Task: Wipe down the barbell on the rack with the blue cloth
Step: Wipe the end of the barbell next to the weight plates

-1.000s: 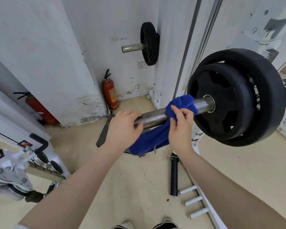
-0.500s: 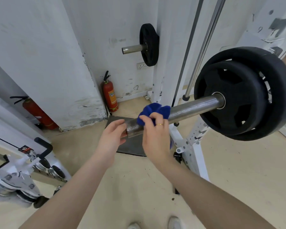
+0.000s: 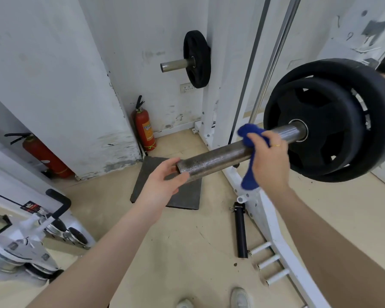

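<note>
Here, right hand (image 3: 267, 161) gripping blue cloth (image 3: 249, 135) on barbell (image 3: 220, 155), labels unreadable

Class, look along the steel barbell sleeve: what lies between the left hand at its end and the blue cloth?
In the head view, only bare, speckled steel barbell sleeve runs between the left hand and the blue cloth.

Bunched blue cloth (image 3: 249, 138) drapes over the barbell (image 3: 220, 156) sleeve beside black plates (image 3: 333, 121).
</note>
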